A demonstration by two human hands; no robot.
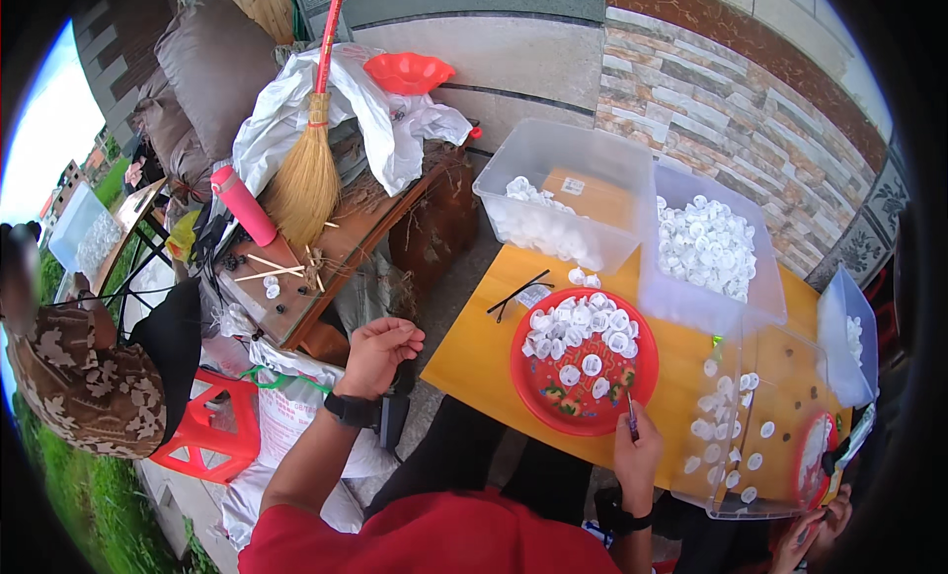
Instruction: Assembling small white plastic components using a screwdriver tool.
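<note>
My left hand (pixel 383 355) is raised left of the yellow table, its fingertips pressed together. Anything between them is too small to make out. At the table's near edge, my right hand (pixel 638 448) grips a thin, dark pen-like tool (pixel 632 416). The tool's tip points away from me, over the near right rim of a red round tray (pixel 528 394). Small white plastic caps (pixel 585 322) are heaped in the far half of this tray. A few single caps (pixel 600 387) lie nearer its middle, on the patterned bottom.
Clear bins (pixel 563 145) with more white pieces stand along the table's (pixel 474 352) far side. At right, another person's hands (pixel 815 530) work beside a clear lid-like box (pixel 765 510). A broom (pixel 308 174) and pink bottle (pixel 243 207) rest on the left cabinet. Another person sits far left.
</note>
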